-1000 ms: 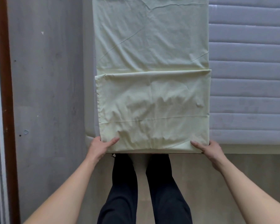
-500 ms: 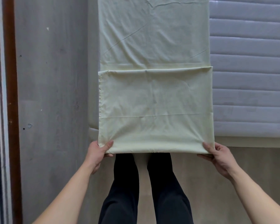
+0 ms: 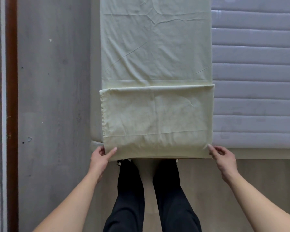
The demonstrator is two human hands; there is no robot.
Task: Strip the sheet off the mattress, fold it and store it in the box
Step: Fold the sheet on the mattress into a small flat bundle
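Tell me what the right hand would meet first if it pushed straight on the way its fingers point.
The right hand points up and left at the near right corner of the folded sheet, which its fingertips already touch or pinch. Going on, it would likely slide onto that folded layer; depth is unclear.

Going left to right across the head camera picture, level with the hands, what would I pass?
Brown strip → grey floor → left hand → sheet → right hand
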